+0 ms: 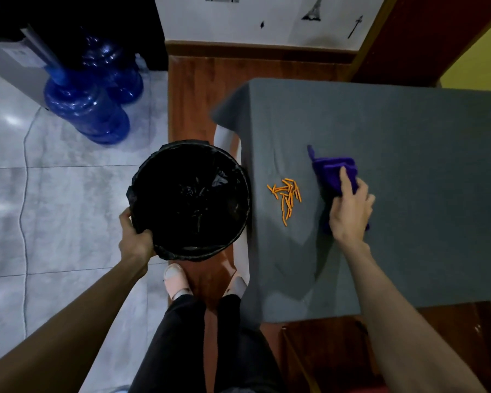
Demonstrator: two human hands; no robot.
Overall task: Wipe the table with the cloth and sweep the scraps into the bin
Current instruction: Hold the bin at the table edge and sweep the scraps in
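A grey-covered table point(408, 165) fills the right half of the view. Several small orange scraps point(287, 195) lie in a loose pile near its left edge. Just right of them, my right hand point(350, 211) grips a folded purple cloth point(333, 171) that rests on the table. A round bin point(192, 201) lined with a black bag sits just off the table's left edge, its mouth below table level. My left hand point(133, 236) grips the bin's near-left rim, thumb curled over the liner.
Two blue water jugs point(88, 106) stand on the tiled floor at the back left, beside a grey appliance point(14, 63). My feet in light slippers point(176, 279) are on a wooden strip between bin and table. A wooden piece point(338, 350) sits below the table's near edge.
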